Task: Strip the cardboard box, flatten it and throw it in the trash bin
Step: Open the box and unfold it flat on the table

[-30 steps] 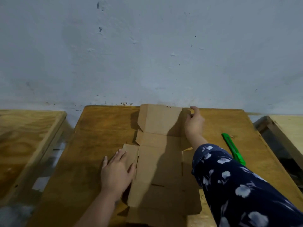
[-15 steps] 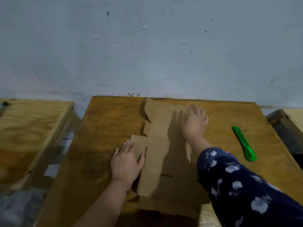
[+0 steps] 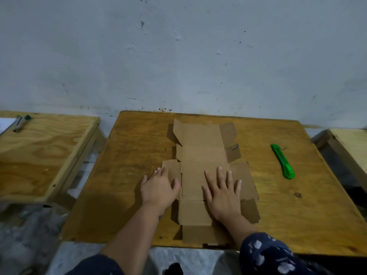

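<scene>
The brown cardboard box [image 3: 202,153] lies unfolded and nearly flat on the wooden table [image 3: 127,175], running from the far edge to the near edge. Its far-left flap still stands up a little. My left hand [image 3: 158,188] rests palm down, fingers spread, on the left side flap and partly on the table. My right hand [image 3: 223,193] presses flat, fingers apart, on the middle panel. Neither hand grips anything. No trash bin is in view.
A green utility knife [image 3: 283,164] lies on the table to the right of the cardboard. A second wooden table [image 3: 39,155] at the left carries a marker-like tool [image 3: 20,123]. Another table edge [image 3: 349,147] shows at the right. A grey wall stands behind.
My right hand came back from the far flap to the middle panel and now presses flat. The far flaps dropped flatter. My left hand stayed on the left flap. The camera tilted down.
</scene>
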A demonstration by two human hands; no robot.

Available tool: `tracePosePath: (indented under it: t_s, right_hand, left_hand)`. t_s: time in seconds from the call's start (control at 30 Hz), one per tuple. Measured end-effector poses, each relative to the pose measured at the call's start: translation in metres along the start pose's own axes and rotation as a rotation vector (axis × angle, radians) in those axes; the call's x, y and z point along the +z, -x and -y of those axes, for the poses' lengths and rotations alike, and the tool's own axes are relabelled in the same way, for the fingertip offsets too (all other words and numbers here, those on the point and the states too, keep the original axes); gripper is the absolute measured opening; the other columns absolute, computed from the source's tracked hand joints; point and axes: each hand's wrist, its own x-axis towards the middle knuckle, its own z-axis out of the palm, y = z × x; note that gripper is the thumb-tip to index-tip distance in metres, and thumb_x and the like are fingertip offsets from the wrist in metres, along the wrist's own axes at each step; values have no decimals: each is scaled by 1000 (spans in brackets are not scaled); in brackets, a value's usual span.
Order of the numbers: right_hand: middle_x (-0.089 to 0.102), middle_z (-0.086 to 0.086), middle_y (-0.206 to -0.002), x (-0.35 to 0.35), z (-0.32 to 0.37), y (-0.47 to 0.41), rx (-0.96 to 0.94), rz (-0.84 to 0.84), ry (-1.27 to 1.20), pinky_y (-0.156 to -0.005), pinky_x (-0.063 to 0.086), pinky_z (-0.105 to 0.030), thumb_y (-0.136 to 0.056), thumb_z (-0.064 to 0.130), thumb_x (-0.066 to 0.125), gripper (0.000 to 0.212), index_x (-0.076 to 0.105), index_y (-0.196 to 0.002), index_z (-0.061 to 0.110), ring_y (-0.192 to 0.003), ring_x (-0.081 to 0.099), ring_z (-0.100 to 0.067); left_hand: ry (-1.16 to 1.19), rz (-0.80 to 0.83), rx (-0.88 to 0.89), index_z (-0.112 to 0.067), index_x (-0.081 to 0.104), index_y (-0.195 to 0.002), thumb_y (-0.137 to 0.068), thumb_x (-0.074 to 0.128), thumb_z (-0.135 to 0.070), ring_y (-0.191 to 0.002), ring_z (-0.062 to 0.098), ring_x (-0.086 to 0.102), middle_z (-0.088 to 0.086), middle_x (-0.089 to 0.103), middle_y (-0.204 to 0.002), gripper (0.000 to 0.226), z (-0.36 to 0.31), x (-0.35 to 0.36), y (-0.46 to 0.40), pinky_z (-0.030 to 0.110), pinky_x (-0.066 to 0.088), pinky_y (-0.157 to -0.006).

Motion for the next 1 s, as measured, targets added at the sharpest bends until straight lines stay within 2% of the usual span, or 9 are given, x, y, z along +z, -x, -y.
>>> tracePosePath:
  t_s: [0.13, 0.23, 0.33, 0.43, 0.57, 0.63, 0.77, 0.87, 1.0]
  right_hand:
    - [-17, -2, -160, -4, -2, -1, -23, 62, -3, -114, -9, -59, -97, 55, 11, 55, -8, -147, 44, -144, -20, -33]
    - [-18, -3, -159, -8, -1, -2, -26, 99, 1, -114, -10, -60, -97, 54, 12, 56, -10, -147, 43, -144, -20, -33]
    - [-18, -3, -159, -11, -3, -1, -35, 129, 1, -114, -9, -60, -97, 54, 12, 56, -10, -147, 43, -144, -20, -34]
    - [-18, -4, -159, -12, -3, -1, -43, 126, 10, -114, -8, -60, -97, 54, 12, 56, -10, -148, 42, -144, -20, -34]
    - [-17, -4, -159, -10, -2, 0, -39, 119, 15, -114, -9, -60, -97, 54, 11, 57, -11, -148, 40, -144, -19, -35]
    - [-9, -5, -161, -10, -3, 0, -42, 69, 23, -114, -9, -58, -97, 54, 13, 58, -5, -149, 38, -146, -12, -34]
    - [23, -7, -157, -18, -4, -8, -20, -134, 20, -117, -3, -53, -97, 48, 25, 54, 25, -147, 28, -146, 11, -28]
    - [25, -9, -155, -29, -11, -28, -18, -179, 15, -117, -1, -51, -97, 41, 32, 51, 31, -145, 24, -146, 12, -29]
    - [21, -15, -157, -49, -22, -67, 38, -227, -14, -118, 10, -46, -98, 33, 36, 50, 33, -145, 17, -146, 11, -32]
  left_hand:
    - [38, -50, -1, -26, 24, -149, -98, 25, -44, -122, 14, 53, 0, 53, -139, 54, 11, -17, 13, 41, 32, -112]
    - [12, -138, 21, -30, 19, -150, -102, 24, -35, -118, 12, 55, -5, 57, -135, 49, 25, -23, 17, 38, 35, -108]
    - [15, -133, -11, -29, 21, -150, -103, 23, -31, -132, 11, 42, -5, 44, -147, 47, 46, -21, 15, 39, 32, -110]
    - [-22, 19, -59, -24, 9, -152, -104, 18, -30, -145, 14, 20, -3, 22, -158, 49, 60, -16, 13, 45, 19, -116]
    - [-70, 185, -103, -19, 1, -152, -103, 12, -36, -147, 16, -8, -2, -5, -161, 53, 63, -5, 13, 54, -1, -117]
    - [-62, 108, -95, -16, 2, -152, -101, 11, -41, -147, 14, -12, -1, -7, -161, 57, 57, -1, 14, 54, -5, -117]
    - [-111, -123, -22, -13, -2, -151, -99, 10, -46, -146, 17, -16, 3, -10, -160, 62, 31, -6, 4, 55, -11, -115]
    - [-148, -166, 56, -15, -4, -151, -98, 9, -48, -145, 19, -18, 4, -11, -159, 63, 4, -13, -9, 55, -13, -114]
    - [-137, -105, 206, -19, -4, -151, -97, 11, -52, -145, 18, -19, 3, -12, -160, 65, -31, -9, -22, 55, -7, -116]
